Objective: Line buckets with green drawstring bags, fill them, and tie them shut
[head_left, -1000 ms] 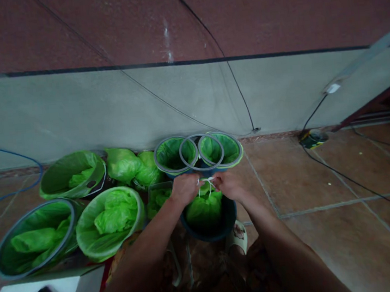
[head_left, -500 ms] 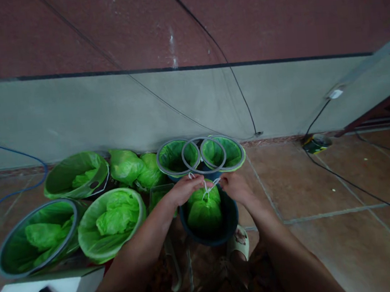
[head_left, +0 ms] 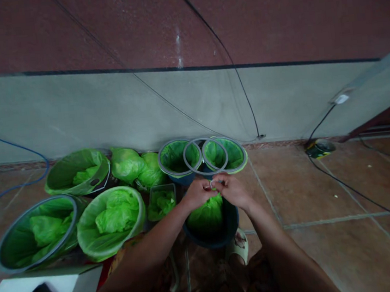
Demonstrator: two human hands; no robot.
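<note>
A green plastic bag (head_left: 205, 218), gathered at the top, sits inside a dark blue bucket (head_left: 237, 223) in front of me. Over its neck my left hand (head_left: 202, 193) and my right hand (head_left: 232, 188) meet, fingers pinched close together. A short bit of white drawstring (head_left: 211, 184) shows between the fingertips; the rest of it is covered by the hands. Both hands are closed on the drawstring, just above the bag.
Bins with green liners (head_left: 110, 222) stand to the left, beside a tied green bag (head_left: 127, 164) and a small square bin (head_left: 162, 200). Behind the bucket are two lined bins under a loose grey ring (head_left: 187, 163). Black cable (head_left: 363, 192) crosses the tiles at right.
My hands have come together and the white drawstring loops that stretched between them have drawn in close to the bag's neck. The view has shifted slightly.
</note>
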